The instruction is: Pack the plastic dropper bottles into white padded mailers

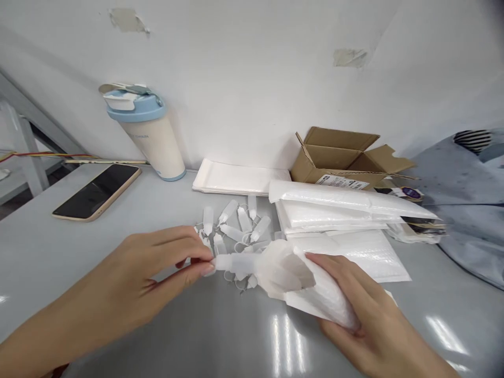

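My left hand (169, 268) pinches the cap end of a small translucent squeeze bottle (242, 262) between thumb and fingertips. The bottle lies level, and its other end is at the mouth of a white bubble mailer (315, 289). Wrapped around that mailer, my right hand (354, 310) holds it with its opening spread toward the bottle. How far the bottle reaches inside cannot be made out. Behind my left fingertips lies a loose pile of similar small bottles (232, 234) with thin cap loops, partly hidden by the held bottle.
More white bubble mailers (346, 210) are stacked at the right, before an open cardboard box (334, 157). Flat white envelopes (242, 178) lie along the wall. A phone (98, 191) and a tumbler (153, 139) stand at the left. Grey cloth (460, 184) hangs at the right edge.
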`<state>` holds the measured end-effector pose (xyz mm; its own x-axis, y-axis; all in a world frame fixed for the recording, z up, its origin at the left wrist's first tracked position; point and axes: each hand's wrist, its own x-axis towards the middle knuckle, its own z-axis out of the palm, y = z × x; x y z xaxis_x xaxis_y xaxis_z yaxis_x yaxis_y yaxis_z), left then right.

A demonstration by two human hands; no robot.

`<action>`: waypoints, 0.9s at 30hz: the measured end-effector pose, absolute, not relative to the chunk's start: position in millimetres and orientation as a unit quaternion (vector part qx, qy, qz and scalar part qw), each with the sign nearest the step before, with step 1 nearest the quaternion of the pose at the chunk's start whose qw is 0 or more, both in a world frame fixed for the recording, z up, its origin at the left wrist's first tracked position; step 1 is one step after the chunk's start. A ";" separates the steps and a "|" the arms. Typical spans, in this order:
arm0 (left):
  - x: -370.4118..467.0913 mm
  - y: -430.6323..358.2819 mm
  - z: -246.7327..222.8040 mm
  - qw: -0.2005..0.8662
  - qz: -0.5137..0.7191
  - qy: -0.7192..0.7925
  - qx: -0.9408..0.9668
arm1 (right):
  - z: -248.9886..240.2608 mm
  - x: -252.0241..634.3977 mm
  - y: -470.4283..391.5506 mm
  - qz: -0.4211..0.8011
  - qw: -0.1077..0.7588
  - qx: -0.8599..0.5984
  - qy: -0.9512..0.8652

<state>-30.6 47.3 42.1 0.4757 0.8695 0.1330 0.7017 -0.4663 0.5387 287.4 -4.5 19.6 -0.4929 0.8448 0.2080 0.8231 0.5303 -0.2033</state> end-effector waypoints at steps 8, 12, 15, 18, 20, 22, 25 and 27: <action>-16.9 39.5 24.7 0.226 0.200 0.365 0.881 | 15.0 281.0 -8.4 0.056 0.128 -0.449 -0.882; 7.6 25.9 18.8 0.214 0.212 0.316 0.900 | 16.5 273.1 -11.7 0.058 0.118 -0.430 -0.893; 20.5 16.5 15.9 0.159 0.220 0.265 0.925 | 13.2 270.4 -15.2 0.078 0.107 -0.410 -0.902; 25.0 9.5 12.6 0.142 0.191 0.240 0.941 | 6.6 271.3 -18.0 0.099 0.103 -0.373 -0.917; 26.1 5.3 9.8 0.134 0.171 0.237 0.947 | 3.1 271.8 -18.7 0.102 0.103 -0.352 -0.925; 27.6 1.5 7.0 0.121 0.168 0.237 0.949 | 1.9 271.2 -18.4 0.101 0.105 -0.345 -0.927; 29.6 -1.4 5.3 0.117 0.191 0.240 0.944 | 4.6 269.6 -17.4 0.105 0.106 -0.346 -0.926; 28.6 0.9 5.9 0.128 0.233 0.260 0.928 | 8.9 270.0 -16.8 0.110 0.108 -0.355 -0.922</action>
